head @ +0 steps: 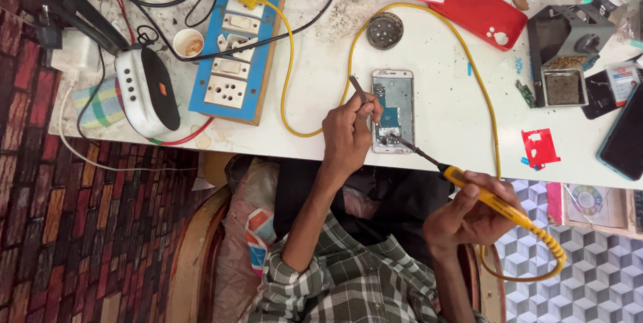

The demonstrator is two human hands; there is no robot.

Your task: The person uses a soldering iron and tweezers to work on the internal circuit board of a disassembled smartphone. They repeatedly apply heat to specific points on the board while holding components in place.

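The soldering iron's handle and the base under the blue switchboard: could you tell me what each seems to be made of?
The soldering iron handle looks like glossy yellow plastic or rubber, going by its even colour and ribbed cord end; its tip is dark metal. The switchboard base looks like bare wood: a tan, matt edge shows beneath the blue face.

White worktable (455,95), brick-pattern floor (74,229), wooden chair (194,256)

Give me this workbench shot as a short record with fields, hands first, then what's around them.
left hand: holds tweezers over the opened phone
right hand: grips yellow soldering iron, tip on the phone's lower board
cord: yellow cable loops to the blue switchboard
nearby: red phone cover, round tin, small speaker
surface: white table
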